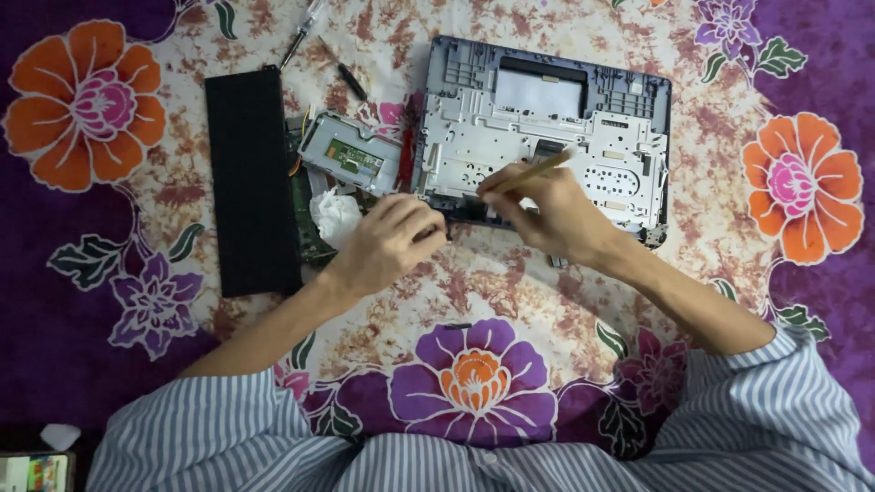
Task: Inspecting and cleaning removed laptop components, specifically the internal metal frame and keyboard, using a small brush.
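a flowered cloth (510, 301) in purple, orange and cream is spread over the whole surface, and everything is laid out on it. in the upper centre and right of the frame an opened laptop base (547, 137) is seen, its grey metal frame bare. a long black panel (252, 182) is laid upright at the left, with a green circuit board (305, 205) just beside it and a smaller silver part (351, 157) between panel and base. a crumpled white tissue (334, 217) is set below that part. a screwdriver (299, 36) and a small dark bit (353, 82) are left at the top.

the step in hand is judged to be work along the base's near edge. the right hand (547, 214) is closed on a thin tan stick (533, 170), pinched between thumb and fingers (497, 182), its tip angled up to the right over the frame. the left hand (387, 241) is curled, fingers pressed together at the base's lower left corner; whether anything is pinched there cannot be told. a steady brace from the left and a fine, light stroke from the stick are what the next move would call for.
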